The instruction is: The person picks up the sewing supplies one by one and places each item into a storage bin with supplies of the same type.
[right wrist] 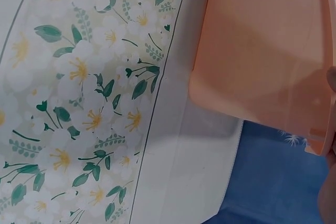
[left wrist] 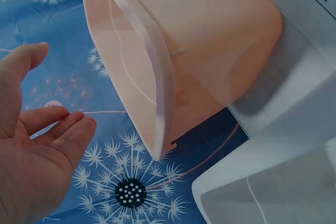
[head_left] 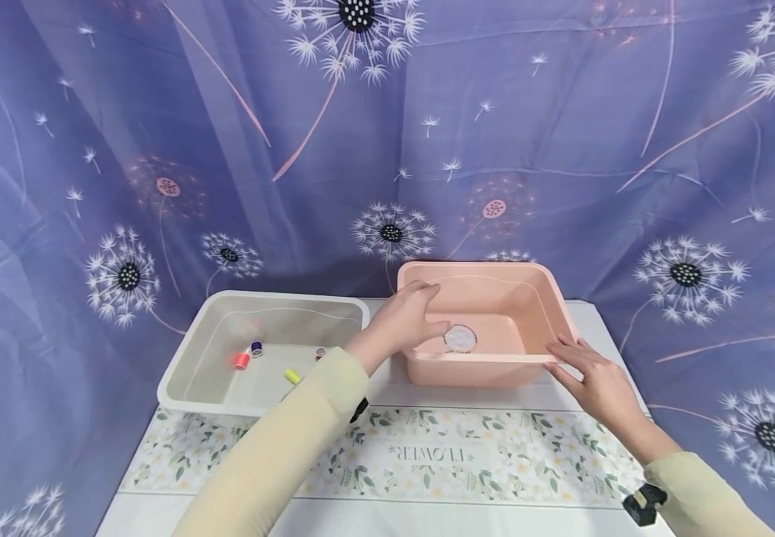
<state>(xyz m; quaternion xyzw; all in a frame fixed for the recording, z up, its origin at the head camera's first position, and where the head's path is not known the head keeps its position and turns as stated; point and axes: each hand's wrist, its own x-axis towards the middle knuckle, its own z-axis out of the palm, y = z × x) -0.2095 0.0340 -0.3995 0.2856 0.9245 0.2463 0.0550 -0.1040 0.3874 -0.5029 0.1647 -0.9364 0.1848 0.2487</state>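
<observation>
The pink plastic basin (head_left: 474,371) stands on the right half of the table. My left hand (head_left: 403,321) is over its left side, fingers loosely bent and nothing held; in the left wrist view, that hand (left wrist: 44,145) appears apart from the rim. At the front right corner, my right hand (head_left: 588,377) grips the basin's rim between fingers and thumb. Only a bit of this hand (right wrist: 329,182) shows at the right wrist view's edge. On the basin's floor lies a round white disc (head_left: 460,338) with a dotted edge.
Left of the basin stands a light grey bin (head_left: 189,373). It holds a red thread spool (head_left: 242,361), a dark blue spool (head_left: 256,348), a yellow piece (head_left: 292,377) and a small spool (head_left: 320,353). A floral runner (head_left: 441,453) crosses the table; a blue-purple dandelion cloth (head_left: 320,186) hangs behind.
</observation>
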